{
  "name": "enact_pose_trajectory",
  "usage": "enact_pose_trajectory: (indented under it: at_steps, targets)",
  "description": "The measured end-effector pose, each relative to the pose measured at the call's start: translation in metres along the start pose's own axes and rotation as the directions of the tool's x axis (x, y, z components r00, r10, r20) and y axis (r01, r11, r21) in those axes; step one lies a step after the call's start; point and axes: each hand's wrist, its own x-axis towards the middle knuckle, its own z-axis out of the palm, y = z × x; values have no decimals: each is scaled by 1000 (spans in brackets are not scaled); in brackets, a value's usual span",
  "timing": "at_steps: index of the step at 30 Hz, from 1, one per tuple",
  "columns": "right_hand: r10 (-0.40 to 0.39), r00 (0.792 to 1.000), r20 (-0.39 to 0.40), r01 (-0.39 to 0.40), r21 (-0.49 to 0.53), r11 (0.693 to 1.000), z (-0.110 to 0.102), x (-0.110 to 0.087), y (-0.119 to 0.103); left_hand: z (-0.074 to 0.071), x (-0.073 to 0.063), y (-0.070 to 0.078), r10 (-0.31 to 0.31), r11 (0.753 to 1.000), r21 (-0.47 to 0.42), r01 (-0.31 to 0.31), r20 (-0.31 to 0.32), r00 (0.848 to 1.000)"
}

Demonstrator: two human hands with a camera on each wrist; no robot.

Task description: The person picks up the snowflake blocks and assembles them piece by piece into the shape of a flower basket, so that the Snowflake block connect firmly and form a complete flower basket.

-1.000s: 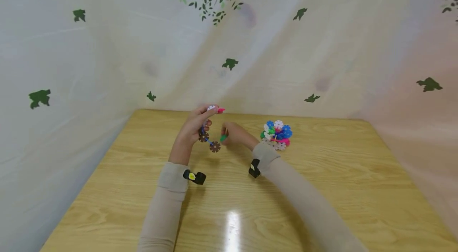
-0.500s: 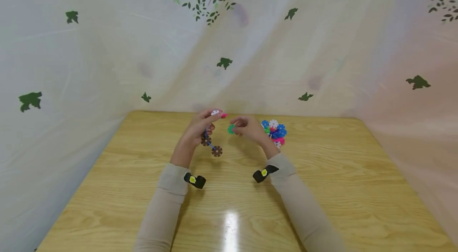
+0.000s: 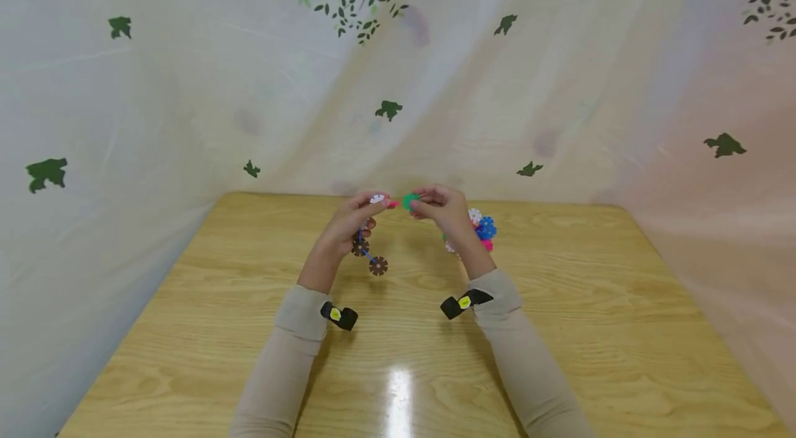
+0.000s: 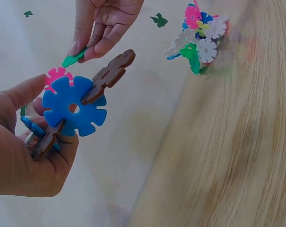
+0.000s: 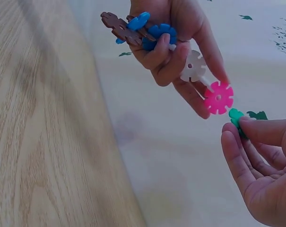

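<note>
My left hand (image 3: 347, 225) holds a chain of slotted plastic snowflake discs above the table. A brown disc (image 3: 378, 266) hangs at its lower end, and a blue disc (image 4: 57, 116) faces the left wrist camera. Further along the chain are a white disc (image 5: 193, 66) and a pink disc (image 5: 219, 98), the pink one at my left thumb and fingertips. Between thumb and fingers, my right hand (image 3: 449, 213) pinches a green snowflake disc (image 3: 410, 202). That disc is close beside the pink one, with a small gap in the head view. Fingers hide part of the chain.
A cluster of discs in blue, white, pink and green (image 3: 487, 227) sits on the wooden table (image 3: 560, 327), partly behind my right hand. A pale cloth (image 3: 298, 79) with printed leaves hangs beyond the table's back edge.
My right hand has risen and moved away from the table with the green disc, bringing it beside the pink disc. The left hand keeps its hold on the chain, shifting only slightly.
</note>
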Motion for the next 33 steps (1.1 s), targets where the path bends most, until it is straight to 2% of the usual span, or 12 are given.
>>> enact_pose_trajectory:
  at_steps: [14, 21, 27, 33]
  targets:
    - [46, 999, -25, -45, 58, 997, 4, 2, 1, 2, 4, 0, -3, 1000, 4, 3, 8, 1000]
    - [31, 999, -36, -27, 96, 995, 6, 1, 2, 6, 5, -1, 13, 1000, -22, -13, -10, 1000]
    - [-12, 999, -47, 18, 132, 991, 10, 1, 4, 9, 4, -1, 36, 999, -22, -38, -54, 998]
    - [-56, 998, -37, 62, 176, 983, 11, 0, 6, 6, 4, -1, 55, 998, 10, -54, -33, 998]
